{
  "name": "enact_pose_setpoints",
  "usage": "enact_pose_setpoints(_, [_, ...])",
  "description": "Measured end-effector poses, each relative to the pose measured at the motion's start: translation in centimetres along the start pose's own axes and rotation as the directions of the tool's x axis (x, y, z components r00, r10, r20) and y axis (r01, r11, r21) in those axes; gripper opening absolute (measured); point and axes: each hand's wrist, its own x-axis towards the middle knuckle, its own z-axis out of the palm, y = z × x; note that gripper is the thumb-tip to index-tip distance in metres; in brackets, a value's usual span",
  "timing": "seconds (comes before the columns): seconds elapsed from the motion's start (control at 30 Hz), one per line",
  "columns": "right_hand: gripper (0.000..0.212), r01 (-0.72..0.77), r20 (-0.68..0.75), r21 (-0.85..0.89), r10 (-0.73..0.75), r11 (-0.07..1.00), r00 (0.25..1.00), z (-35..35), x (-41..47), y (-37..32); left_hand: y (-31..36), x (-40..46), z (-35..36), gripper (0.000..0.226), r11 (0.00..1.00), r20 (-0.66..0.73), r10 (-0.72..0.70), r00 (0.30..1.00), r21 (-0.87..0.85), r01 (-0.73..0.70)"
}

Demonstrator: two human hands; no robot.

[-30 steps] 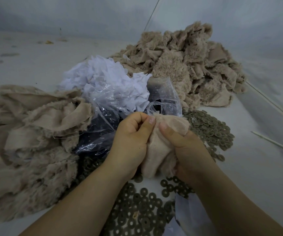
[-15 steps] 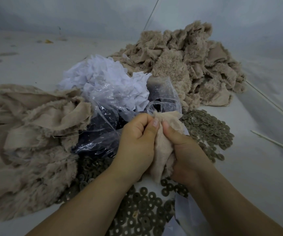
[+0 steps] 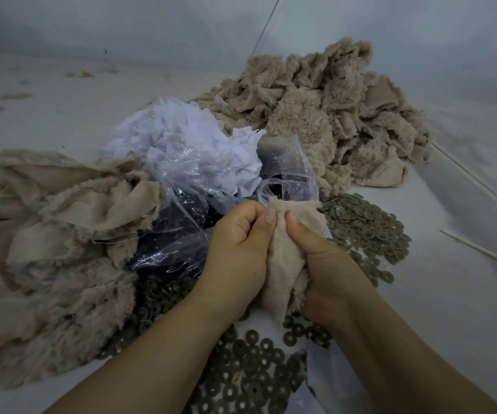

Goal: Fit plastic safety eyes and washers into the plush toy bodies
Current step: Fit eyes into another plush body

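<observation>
- I'm holding one plush body (image 3: pixel 283 264) inside out between both hands, just above the washers (image 3: pixel 253 380) scattered on the counter (image 3: pixel 450 309).
- Left hand (image 3: pixel 238 249) is curling tight with the thumb pinching the fabric's top edge; right hand (image 3: pixel 325 264) is wrapping round the other side, thumb pressing in right next to it.
- Can't tell if an eye or washer is already in there, the fabric's hiding it.
- Clear bag of dark bits (image 3: pixel 187 222), probably the eyes, is sitting just behind my hands, with white scraps (image 3: pixel 187 138) and plush piles (image 3: pixel 325 121) beyond.
- Risk, I reckon: the fabric bunching so much that the post misses the hole, or the washer going on crooked and slipping out.
- Versus a second ago: the body's getting squeezed narrower and the thumbs are sitting closer together.
</observation>
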Motion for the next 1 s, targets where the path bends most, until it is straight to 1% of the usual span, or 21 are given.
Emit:
enact_pose_setpoints(0.13, [0.05,-0.002,0.027,0.023,0.001,1.0,1.0,0.0,0.0,0.0,-0.2,0.1,0.1,0.03,0.999,-0.005,0.03,1.0,0.023,-0.029])
enact_pose_setpoints(0.2, [0.047,0.022,0.048,0.021,-0.023,1.0,0.999,0.0,-0.1,0.1,-0.3,0.0,0.2,0.03,0.998,0.006,0.054,0.999,0.031,-0.055])
enact_pose_setpoints(0.3, [0.052,0.067,0.058,0.009,-0.067,0.998,0.996,0.0,0.0,0.2,-0.2,-0.1,0.2,0.03,0.993,0.021,0.101,0.995,0.056,-0.102])
enact_pose_setpoints(0.4, [0.049,0.108,0.08,-0.008,-0.107,0.994,0.991,-0.2,0.0,0.2,-0.2,-0.1,0.1,0.031,0.989,0.034,0.125,0.992,0.074,-0.128])
enact_pose_setpoints(0.53, [0.048,0.219,0.062,-0.144,-0.212,0.965,0.975,-0.7,0.2,0.3,-0.2,0.1,-0.4,0.033,0.993,0.057,0.101,0.993,0.063,-0.104])
enact_pose_setpoints(0.6, [0.044,0.295,0.051,-0.246,-0.291,0.923,0.955,-0.7,0.2,0.3,-0.1,0.2,-0.6,0.042,0.996,0.09,0.081,0.993,0.026,-0.084])
enact_pose_setpoints(0.63, [0.041,0.325,0.043,-0.299,-0.328,0.897,0.944,-0.8,0.2,0.3,-0.1,0.3,-0.7,0.049,0.997,0.103,0.068,0.992,0.03,-0.072])
enact_pose_setpoints(0.67, [0.039,0.349,0.04,-0.345,-0.358,0.871,0.933,-0.9,0.2,0.3,-0.1,0.5,-0.8,0.05,0.998,0.107,0.053,0.993,0.038,-0.057])
enact_pose_setpoints(0.77, [0.037,0.386,0.032,-0.416,-0.411,0.823,0.911,-1.0,0.2,0.3,-0.4,0.8,-1.1,0.032,1.0,0.104,-0.015,0.994,-0.005,0.016])
enact_pose_setpoints(0.83, [0.042,0.367,0.012,-0.384,-0.393,0.847,0.919,-0.9,0.3,0.3,-0.5,0.9,-1.2,0.031,0.992,0.099,-0.068,0.993,-0.1,0.077])
enact_pose_setpoints(0.9, [0.045,0.324,0.007,-0.338,-0.342,0.884,0.94,-0.7,0.2,0.2,-0.4,0.8,-1.1,0.033,0.976,0.085,-0.099,0.991,-0.188,0.114])
enact_pose_setpoints(1.0, [0.047,0.255,0.015,-0.267,-0.261,0.929,0.965,-0.7,0.2,0.3,-0.3,0.8,-0.8,0.034,0.973,0.067,-0.114,0.991,-0.193,0.125])
